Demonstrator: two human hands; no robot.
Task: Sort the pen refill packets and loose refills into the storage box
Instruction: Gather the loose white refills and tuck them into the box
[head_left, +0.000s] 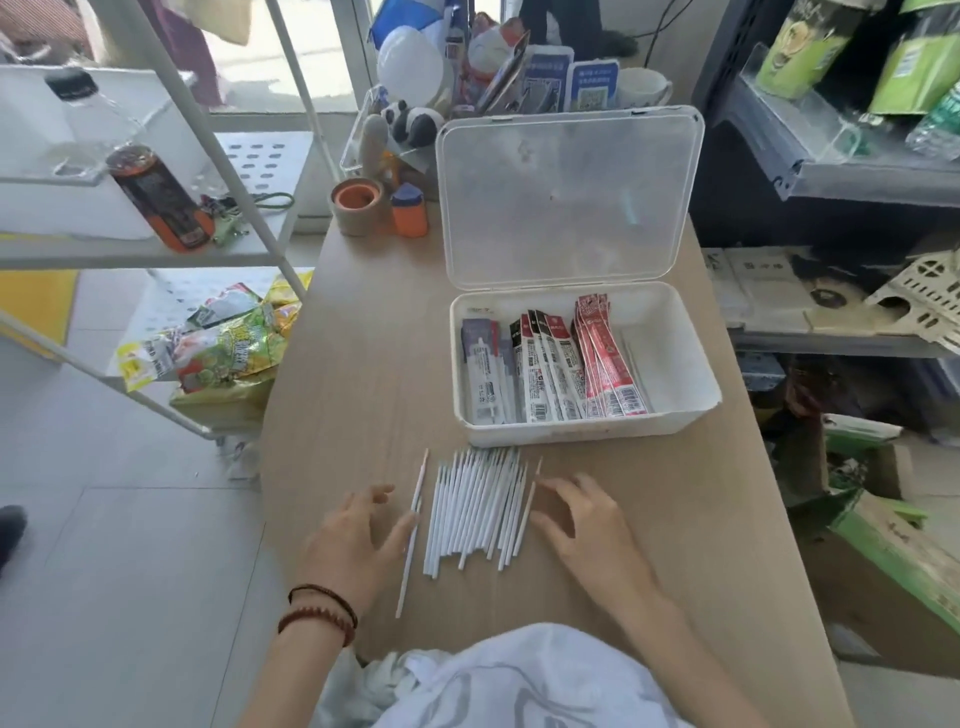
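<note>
An open white storage box (691, 364) stands on the wooden table, its clear lid (566, 197) tilted back. Inside lie grey-white refill packets (485, 369), black-and-white packets (550, 371) and red packets (605, 364); the right part of the box holds only thin clear pieces. Several loose white refills (475, 512) lie side by side on the table in front of the box. My left hand (356, 540) rests at their left edge, fingers spread, touching an outer refill (413, 535). My right hand (582, 519) rests at their right edge with fingers spread.
An orange tape roll (358, 205) and an orange sharpener (409, 210) sit at the table's far end beside a clear organiser of stationery (498, 83). A white rack with snack bags (218, 343) stands left. Dark shelves (831, 171) and cardboard boxes (893, 561) crowd the right.
</note>
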